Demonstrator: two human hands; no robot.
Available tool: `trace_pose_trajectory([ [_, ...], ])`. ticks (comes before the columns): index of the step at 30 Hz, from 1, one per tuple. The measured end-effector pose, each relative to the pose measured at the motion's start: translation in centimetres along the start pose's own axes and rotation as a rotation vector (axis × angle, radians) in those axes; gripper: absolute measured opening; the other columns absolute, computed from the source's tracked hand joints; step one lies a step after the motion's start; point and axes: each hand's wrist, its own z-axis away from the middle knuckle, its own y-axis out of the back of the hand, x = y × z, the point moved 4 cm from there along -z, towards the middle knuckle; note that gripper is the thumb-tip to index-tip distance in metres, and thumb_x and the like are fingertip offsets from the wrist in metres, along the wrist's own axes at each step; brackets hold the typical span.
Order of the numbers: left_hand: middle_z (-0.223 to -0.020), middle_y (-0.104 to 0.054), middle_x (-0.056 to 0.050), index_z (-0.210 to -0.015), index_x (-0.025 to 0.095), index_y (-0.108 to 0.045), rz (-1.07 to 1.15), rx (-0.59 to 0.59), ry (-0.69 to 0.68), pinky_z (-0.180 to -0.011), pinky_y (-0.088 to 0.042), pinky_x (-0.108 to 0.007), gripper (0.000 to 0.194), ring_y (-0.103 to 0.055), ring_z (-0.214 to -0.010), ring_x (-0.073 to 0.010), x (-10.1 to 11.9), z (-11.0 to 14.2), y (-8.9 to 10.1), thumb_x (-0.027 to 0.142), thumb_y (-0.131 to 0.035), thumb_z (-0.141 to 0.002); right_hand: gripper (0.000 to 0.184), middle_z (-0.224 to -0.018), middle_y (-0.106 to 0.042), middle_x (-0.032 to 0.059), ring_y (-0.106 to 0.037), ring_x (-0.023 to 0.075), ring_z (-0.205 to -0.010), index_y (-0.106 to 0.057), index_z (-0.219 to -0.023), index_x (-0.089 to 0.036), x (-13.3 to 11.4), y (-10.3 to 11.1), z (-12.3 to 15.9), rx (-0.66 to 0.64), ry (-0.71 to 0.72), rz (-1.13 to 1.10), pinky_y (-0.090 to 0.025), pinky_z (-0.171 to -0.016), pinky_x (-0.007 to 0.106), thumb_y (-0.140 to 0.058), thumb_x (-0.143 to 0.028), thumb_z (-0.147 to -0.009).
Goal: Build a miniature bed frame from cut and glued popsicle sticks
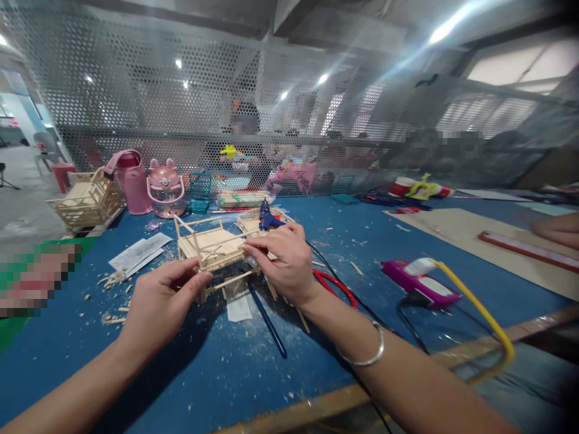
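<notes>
A small model of pale wooden sticks [221,242], shaped like a bed or bench with corner posts and rails, is held tilted over the blue table. My left hand [168,292] grips its near left corner post between thumb and fingers. At the model's right end, my right hand [286,260] pinches a thin wooden stick along the upper rail; whether that stick is fixed there I cannot tell. Just behind my right hand is a blue glue gun [270,221], partly hidden, beside another stick piece [246,222]. A dark blue pen [270,322] lies below the model.
Paper slips [140,253] and wood scraps [115,280] lie at left. A finished-looking stick model [84,202], pink bottle [133,184] and pink jug [166,190] stand behind. At right are a purple power strip [420,284], yellow cable [486,313] and another person's arm [558,230].
</notes>
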Motion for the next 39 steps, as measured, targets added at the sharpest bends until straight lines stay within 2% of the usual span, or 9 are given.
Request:
trace_pose_trajectory([
  [6,-0.080,-0.071,-0.002,-0.090,0.019,-0.070,0.022,0.051,0.019,-0.060,-0.046,-0.025,0.033,-0.061,-0.067,-0.0169,-0.3,-0.4,0.5,0.044,-0.055,-0.076,0.037,-0.073,-0.054,-0.0010,-0.047,0.0134,-0.065,-0.048,-0.104,-0.020,1.2,-0.2,0.5,-0.007,-0.283,-0.233,-0.039,-0.066,0.030,-0.062,-0.033,-0.072],
  [10,-0.080,-0.072,-0.002,-0.088,0.018,-0.070,0.072,0.062,0.062,-0.065,-0.047,-0.027,0.035,-0.062,-0.071,-0.0185,-1.5,-1.3,0.9,0.045,-0.054,-0.073,0.027,-0.073,-0.048,-0.0008,-0.045,0.0122,-0.064,-0.049,-0.092,-0.018,2.3,-2.2,1.2,-0.271,-0.597,-0.520,-0.040,-0.060,0.028,-0.057,-0.033,-0.071],
  [13,-0.083,-0.071,-0.003,-0.090,0.017,-0.069,0.075,0.042,0.069,-0.069,-0.047,-0.029,0.037,-0.062,-0.074,-0.0196,-2.4,-2.1,1.1,0.045,-0.054,-0.073,0.019,-0.066,-0.045,-0.0034,-0.042,0.0103,-0.058,-0.048,-0.080,-0.019,2.4,-3.5,1.8,-0.400,-0.716,-0.672,-0.038,-0.057,0.026,-0.056,-0.033,-0.070],
  [18,-0.081,-0.066,-0.005,-0.107,0.014,-0.059,0.014,-0.004,0.113,-0.067,-0.048,-0.033,0.045,-0.061,-0.070,-0.0187,-3.8,-2.8,1.1,0.045,-0.051,-0.075,0.014,-0.062,-0.044,-0.0049,-0.040,0.0090,-0.056,-0.049,-0.073,-0.019,1.8,-4.2,2.3,-0.402,-0.699,-0.723,-0.035,-0.055,0.024,-0.058,-0.029,-0.069],
  [21,-0.090,-0.060,-0.008,-0.118,0.011,-0.045,-0.084,0.122,0.105,-0.068,-0.050,-0.037,0.056,-0.060,-0.078,-0.0212,-3.8,-2.3,1.6,0.043,-0.055,-0.073,0.010,-0.061,-0.046,-0.0043,-0.041,0.0092,-0.056,-0.050,-0.071,-0.019,1.5,-4.2,2.6,-0.423,-0.678,-0.665,-0.035,-0.055,0.024,-0.058,-0.026,-0.070],
  [26,-0.123,-0.046,-0.017,-0.126,0.013,-0.036,-0.438,0.414,-0.357,-0.098,-0.034,-0.052,0.066,-0.041,-0.118,-0.0321,-0.2,-0.6,2.6,0.026,-0.063,-0.067,0.010,-0.061,-0.048,-0.0039,-0.043,0.0094,-0.057,-0.051,-0.069,-0.019,0.9,-4.0,2.8,-0.452,-0.610,-0.590,-0.035,-0.055,0.023,-0.058,-0.024,-0.072],
  [31,-0.112,-0.061,-0.009,-0.129,0.020,-0.033,-0.472,0.130,-0.614,-0.103,-0.031,-0.050,0.056,-0.053,-0.110,-0.0233,2.1,-0.7,1.0,0.018,-0.057,-0.078,0.006,-0.064,-0.054,-0.0031,-0.048,0.0100,-0.060,-0.053,-0.070,-0.018,0.1,-4.3,3.2,-0.495,-0.553,-0.593,-0.037,-0.058,0.023,-0.059,-0.019,-0.071],
  [35,-0.100,-0.067,-0.008,-0.132,0.020,-0.031,-0.483,0.031,-0.593,-0.097,-0.038,-0.049,0.057,-0.061,-0.096,-0.0216,2.0,-1.1,0.0,0.017,-0.055,-0.080,0.005,-0.065,-0.056,-0.0032,-0.050,0.0104,-0.061,-0.055,-0.072,-0.018,-0.2,-4.5,3.5,-0.500,-0.529,-0.570,-0.038,-0.059,0.023,-0.059,-0.016,-0.071],
  [39,-0.097,-0.068,-0.008,-0.135,0.020,-0.028,-0.416,0.022,-0.489,-0.077,-0.051,-0.037,0.062,-0.064,-0.086,-0.0212,1.5,-1.2,-0.1,0.013,-0.055,-0.079,0.006,-0.064,-0.056,-0.0034,-0.049,0.0105,-0.060,-0.055,-0.071,-0.019,-0.4,-4.4,3.4,-0.499,-0.522,-0.560,-0.037,-0.059,0.023,-0.060,-0.018,-0.072],
])
